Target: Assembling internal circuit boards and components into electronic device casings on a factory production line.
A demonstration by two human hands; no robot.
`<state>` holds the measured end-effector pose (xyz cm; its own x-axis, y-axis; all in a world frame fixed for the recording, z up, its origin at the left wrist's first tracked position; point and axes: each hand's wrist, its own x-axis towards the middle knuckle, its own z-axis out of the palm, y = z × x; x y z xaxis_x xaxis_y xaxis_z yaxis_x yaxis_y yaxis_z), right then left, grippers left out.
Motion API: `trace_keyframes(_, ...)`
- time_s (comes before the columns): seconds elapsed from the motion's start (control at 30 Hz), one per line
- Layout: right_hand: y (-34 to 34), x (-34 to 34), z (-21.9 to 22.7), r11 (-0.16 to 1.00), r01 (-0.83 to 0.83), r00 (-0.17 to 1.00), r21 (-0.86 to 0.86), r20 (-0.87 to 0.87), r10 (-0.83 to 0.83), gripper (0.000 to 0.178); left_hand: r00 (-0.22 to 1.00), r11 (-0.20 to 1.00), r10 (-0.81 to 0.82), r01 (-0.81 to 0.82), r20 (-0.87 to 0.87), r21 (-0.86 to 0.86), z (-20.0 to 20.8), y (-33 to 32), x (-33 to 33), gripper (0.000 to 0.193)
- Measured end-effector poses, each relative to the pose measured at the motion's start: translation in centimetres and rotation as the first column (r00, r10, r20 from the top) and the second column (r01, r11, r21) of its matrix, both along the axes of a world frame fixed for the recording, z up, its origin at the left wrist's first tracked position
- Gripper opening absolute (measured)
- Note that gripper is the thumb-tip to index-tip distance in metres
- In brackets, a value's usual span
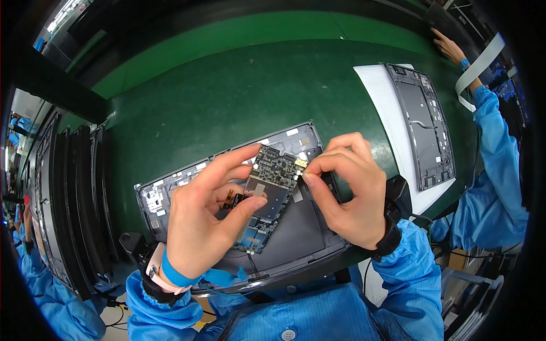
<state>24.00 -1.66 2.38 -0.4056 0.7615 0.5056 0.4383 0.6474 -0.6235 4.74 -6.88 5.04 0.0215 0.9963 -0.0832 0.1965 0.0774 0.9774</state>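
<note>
In my left hand (pixel 207 207) is a circuit board (pixel 267 184), tilted, with the thumb across its front and the fingers round its far edge and behind. Small chips crowd its upper part; the lower part is blue. A small cream-coloured connector (pixel 301 163) sits at its upper right corner. My right hand (pixel 350 187) pinches thumb and forefinger together beside that corner; what lies between the fingertips is too small to make out. Below both hands lies a dark grey flat device housing (pixel 301 221) with silvery parts along its far edge. Part of it is hidden by the board and hands.
On the green bench (pixel 227 85), a second grey housing (pixel 424 125) lies on white sheets (pixel 375 85) at the right. Several dark panels (pixel 79 199) stand upright at the left. A co-worker's hand (pixel 449 46) and blue sleeve (pixel 495 131) reach in at the right.
</note>
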Motion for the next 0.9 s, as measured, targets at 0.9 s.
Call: trace_keyframes(0.9, 0.4, 0.2, -0.6, 0.984, 0.031, 0.994, -0.175, -0.102, -0.049, 0.013, 0.995, 0.993, -0.077, 0.070, 0.064, 0.098, -0.9, 0.3, -0.4, 0.053)
